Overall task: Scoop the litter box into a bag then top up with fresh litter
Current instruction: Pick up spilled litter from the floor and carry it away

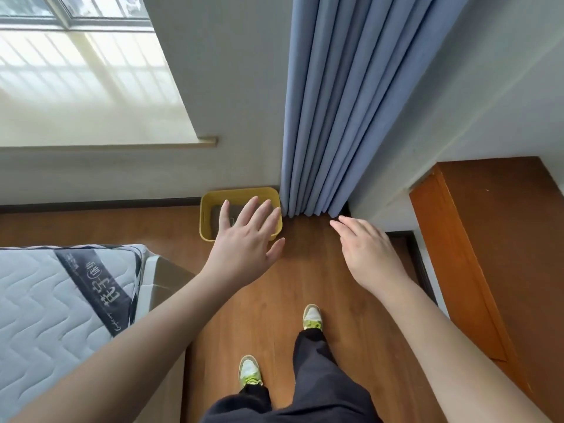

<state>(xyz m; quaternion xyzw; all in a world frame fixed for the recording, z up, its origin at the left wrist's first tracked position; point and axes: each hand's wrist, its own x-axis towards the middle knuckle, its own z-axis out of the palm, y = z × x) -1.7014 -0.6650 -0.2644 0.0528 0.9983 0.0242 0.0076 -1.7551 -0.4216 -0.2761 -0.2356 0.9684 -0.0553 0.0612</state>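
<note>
Head view: the yellow litter box (207, 215) at the wall's foot is partly hidden by the left hand (244, 242). Both it and the right hand (369, 251) are held flat-fingered, gripping nothing. Its grey contents are hard to make out.

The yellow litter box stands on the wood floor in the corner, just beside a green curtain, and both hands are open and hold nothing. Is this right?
Not quite: the curtain is blue, not green, as the head view shows. The rest holds: the yellow litter box stands on the wood floor beside it, and the left hand and right hand are open and hold nothing.
</note>
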